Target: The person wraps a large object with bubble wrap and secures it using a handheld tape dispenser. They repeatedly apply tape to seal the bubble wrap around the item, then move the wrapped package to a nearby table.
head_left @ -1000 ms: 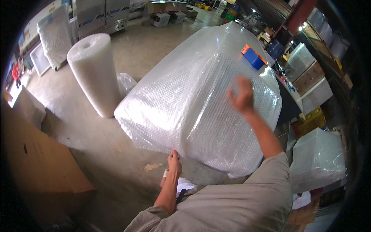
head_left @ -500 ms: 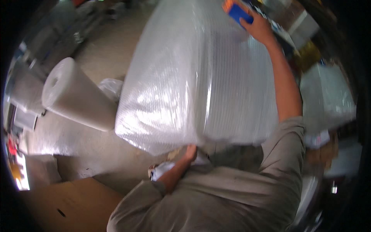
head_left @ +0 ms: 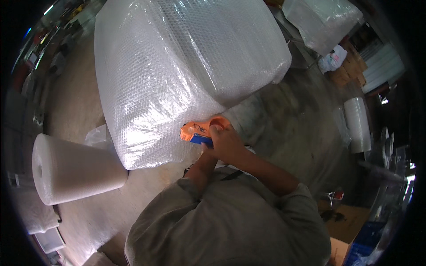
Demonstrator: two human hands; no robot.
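A large block wrapped in bubble wrap [head_left: 177, 84] fills the upper middle of the view, its lower corner close to my body. My right hand [head_left: 228, 146] is closed around an orange and blue tape dispenser [head_left: 197, 131], held against or just in front of that lower corner. Behind and below the right hand, my left hand [head_left: 208, 156] is mostly covered, near the wrap's lower edge. Its fingers are hidden, so I cannot see whether it grips anything.
A thick roll of wrap [head_left: 84, 170] lies on the floor at left, beside the wrapped block. Another plastic-covered block [head_left: 324, 22] stands at upper right, near cardboard boxes [head_left: 348, 68]. A smaller roll [head_left: 357, 124] is at right, and an open carton [head_left: 346, 221] at lower right.
My right hand has come down with the tape dispenser from the block's far top right to its near lower corner, close to my left hand. The view has turned rightward.
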